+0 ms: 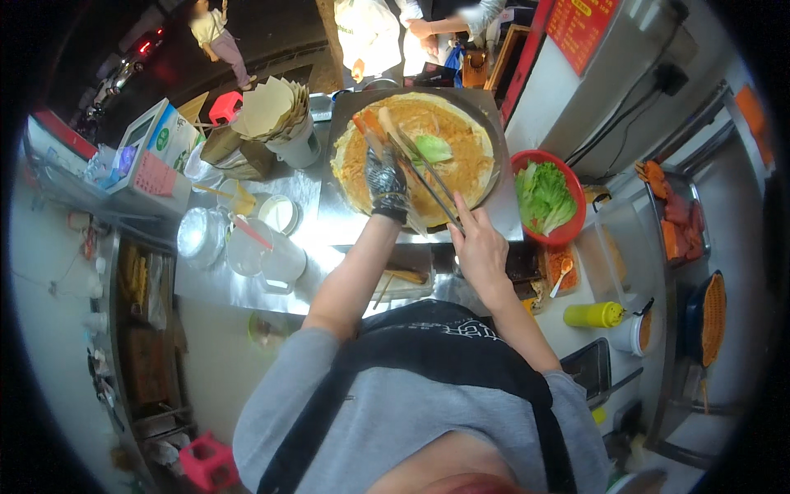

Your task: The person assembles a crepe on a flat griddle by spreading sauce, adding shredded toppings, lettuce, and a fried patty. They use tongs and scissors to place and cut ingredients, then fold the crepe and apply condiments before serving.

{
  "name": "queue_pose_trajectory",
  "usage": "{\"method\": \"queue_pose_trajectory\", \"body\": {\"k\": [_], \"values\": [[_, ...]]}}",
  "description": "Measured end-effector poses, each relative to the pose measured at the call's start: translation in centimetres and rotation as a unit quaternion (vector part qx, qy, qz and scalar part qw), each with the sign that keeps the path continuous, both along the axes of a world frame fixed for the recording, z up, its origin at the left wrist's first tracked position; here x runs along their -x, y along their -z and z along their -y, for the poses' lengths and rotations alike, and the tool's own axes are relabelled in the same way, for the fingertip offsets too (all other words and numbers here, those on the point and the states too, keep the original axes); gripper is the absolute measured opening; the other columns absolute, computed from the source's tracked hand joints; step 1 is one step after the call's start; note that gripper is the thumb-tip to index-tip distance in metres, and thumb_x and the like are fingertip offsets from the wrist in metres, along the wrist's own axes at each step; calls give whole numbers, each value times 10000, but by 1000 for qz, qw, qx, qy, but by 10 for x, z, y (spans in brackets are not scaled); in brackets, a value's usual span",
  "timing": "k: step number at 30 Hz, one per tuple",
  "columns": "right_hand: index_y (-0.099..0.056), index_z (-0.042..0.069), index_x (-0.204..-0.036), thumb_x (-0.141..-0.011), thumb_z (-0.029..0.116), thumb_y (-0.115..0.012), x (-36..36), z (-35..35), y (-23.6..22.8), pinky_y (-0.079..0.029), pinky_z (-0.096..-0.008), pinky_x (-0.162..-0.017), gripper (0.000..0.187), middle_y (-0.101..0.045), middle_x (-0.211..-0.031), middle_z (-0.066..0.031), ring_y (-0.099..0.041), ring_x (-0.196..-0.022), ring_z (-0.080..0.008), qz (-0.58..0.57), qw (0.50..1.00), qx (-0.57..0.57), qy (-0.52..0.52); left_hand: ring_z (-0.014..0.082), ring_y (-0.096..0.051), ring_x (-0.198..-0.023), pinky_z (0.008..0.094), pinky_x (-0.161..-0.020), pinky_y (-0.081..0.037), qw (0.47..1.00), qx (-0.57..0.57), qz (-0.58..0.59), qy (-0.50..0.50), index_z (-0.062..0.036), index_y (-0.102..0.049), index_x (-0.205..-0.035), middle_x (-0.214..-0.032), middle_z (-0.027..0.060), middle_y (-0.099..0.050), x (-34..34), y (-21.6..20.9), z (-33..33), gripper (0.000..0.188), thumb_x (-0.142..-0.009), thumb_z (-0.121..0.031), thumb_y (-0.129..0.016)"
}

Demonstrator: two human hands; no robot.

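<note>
A large round crepe (463, 169) with a browned orange surface lies on the griddle plate (339, 97). On it rest a lettuce leaf (433, 148), an orange sausage-like stick (360, 123) and a paler stick (388, 121). My left hand (385, 179), in a black disposable glove, is over the crepe's left half. Its fingers are closed at the orange stick's lower end; the fingertips are partly hidden. My bare right hand (481, 247) grips long metal tongs (432, 188) near the front edge. The tongs slant up-left, their tips beside the paler stick.
Right of the griddle stand a red bowl of lettuce (545, 198), a yellow squeeze bottle (594, 314) and a tray of orange-red food (676, 218). To the left are paper bags (271, 111), a clear pitcher (282, 262) and a white-green box (148, 148). People (368, 37) stand beyond the counter.
</note>
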State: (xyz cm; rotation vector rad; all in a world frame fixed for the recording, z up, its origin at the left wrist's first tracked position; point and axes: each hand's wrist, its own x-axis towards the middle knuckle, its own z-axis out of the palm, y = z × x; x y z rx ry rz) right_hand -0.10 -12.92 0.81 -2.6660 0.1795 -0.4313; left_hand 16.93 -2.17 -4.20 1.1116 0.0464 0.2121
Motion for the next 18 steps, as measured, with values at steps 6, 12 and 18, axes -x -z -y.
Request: {"method": "queue_pose_trajectory", "body": {"k": [6,12,18], "values": [[-443,174,-1338,-826,206,-631,20,2,3,-513,-396,-618,546,-521,-899,-94,-615,-712,-274,-63,998,20,-5,146,-548,-797,293,-671,-472,996,79,-28,0,-24,-481,-1191,-938,58,-577,-12,5,-8,286,-924,-123,-508],[-458,161,-1325,-830,202,-624,21,7,15,-503,-407,-612,523,-531,-882,-103,-606,-700,-296,-52,998,16,10,202,-572,-844,317,-711,-496,983,171,-60,31,-28,-457,-1212,-1007,93,-570,-14,6,-6,308,-922,-117,-508],[-467,149,-1312,-838,195,-615,18,14,7,-508,-404,-614,498,-533,-881,-101,-616,-698,-284,-58,998,20,12,311,-580,-971,448,-831,-525,972,208,-67,87,-56,-396,-1272,-1124,137,-549,-21,31,-5,437,-882,-113,-583]]}}
